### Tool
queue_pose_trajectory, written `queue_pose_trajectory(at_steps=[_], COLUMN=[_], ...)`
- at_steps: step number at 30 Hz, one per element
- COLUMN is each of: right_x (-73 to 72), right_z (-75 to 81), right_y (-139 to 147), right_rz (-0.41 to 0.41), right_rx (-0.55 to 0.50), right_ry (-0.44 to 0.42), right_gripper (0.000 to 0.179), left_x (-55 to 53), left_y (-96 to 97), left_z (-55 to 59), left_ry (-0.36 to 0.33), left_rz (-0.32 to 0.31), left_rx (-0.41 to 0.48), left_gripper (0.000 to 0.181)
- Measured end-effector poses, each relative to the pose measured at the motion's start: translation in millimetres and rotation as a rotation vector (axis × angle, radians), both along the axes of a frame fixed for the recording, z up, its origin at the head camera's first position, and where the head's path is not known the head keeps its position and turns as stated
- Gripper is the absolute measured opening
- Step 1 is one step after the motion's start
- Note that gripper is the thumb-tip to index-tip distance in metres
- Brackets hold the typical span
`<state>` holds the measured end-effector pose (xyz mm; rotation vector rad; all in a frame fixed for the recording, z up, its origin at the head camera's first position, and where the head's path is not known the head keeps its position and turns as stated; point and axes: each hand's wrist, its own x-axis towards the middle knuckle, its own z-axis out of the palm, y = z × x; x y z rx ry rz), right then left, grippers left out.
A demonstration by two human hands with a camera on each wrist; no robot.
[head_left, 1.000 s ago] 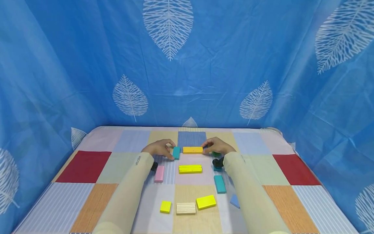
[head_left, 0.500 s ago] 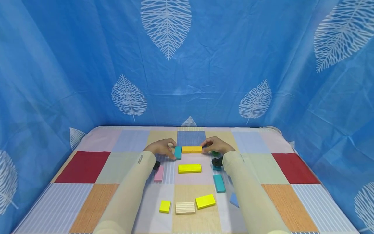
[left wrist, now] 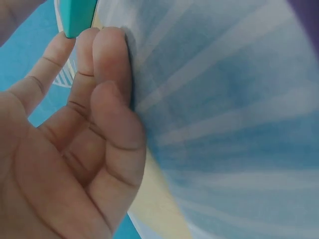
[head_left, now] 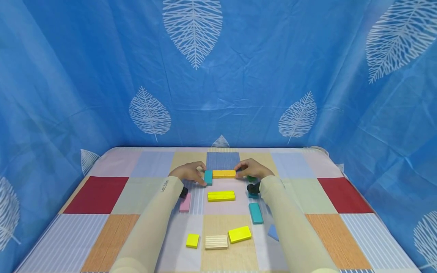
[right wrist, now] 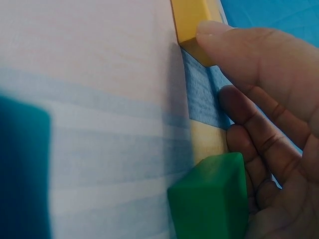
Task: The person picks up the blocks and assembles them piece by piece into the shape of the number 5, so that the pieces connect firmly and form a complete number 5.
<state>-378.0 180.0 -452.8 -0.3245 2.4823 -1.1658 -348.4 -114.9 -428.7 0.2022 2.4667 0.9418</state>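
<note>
My left hand (head_left: 189,173) pinches a teal block (head_left: 208,178) between thumb and index finger, at its near and far ends. In the left wrist view, a fingertip meets the corner of the teal block (left wrist: 77,17), while the other fingers curl loosely below. End to side, the teal block stands against an orange-yellow block (head_left: 224,174), which lies crosswise. My right hand (head_left: 253,169) grips the right end of that block; in the right wrist view the thumb presses on the orange-yellow block (right wrist: 192,25). A green block (right wrist: 209,199) sits right under the right palm, mostly hidden from the head view.
Nearer me lie a long yellow block (head_left: 221,196), a pink block (head_left: 185,203), a teal block (head_left: 255,213) and a blue piece (head_left: 273,232). In front are a small yellow block (head_left: 192,240), a ridged wooden block (head_left: 216,242) and another yellow block (head_left: 239,234). Blue curtains (head_left: 218,113) surround the patchwork cloth.
My left hand has slid the teal block to the right, closing the gap to the orange-yellow block. My right hand has stayed at that block's right end.
</note>
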Motion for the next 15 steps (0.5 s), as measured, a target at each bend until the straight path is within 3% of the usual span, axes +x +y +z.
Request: queue_pose_trajectory(at_steps=[9,15], right_x=[-3.9,-3.7], right_z=[0.7,5.4], right_y=[1.3,1.9], right_rz=[0.031,0.022], right_rx=[0.001,-0.034], right_ry=[-0.017,-0.045], right_gripper=[0.034,0.038], left_x=[-2.6,-2.4], left_y=[-1.9,-1.2], left_z=[-1.1,-3.3], left_ry=[-0.021,-0.023], left_rz=[-0.011,0.025], left_rx=[0.015,-0.014], left_gripper=[0.057,0.060])
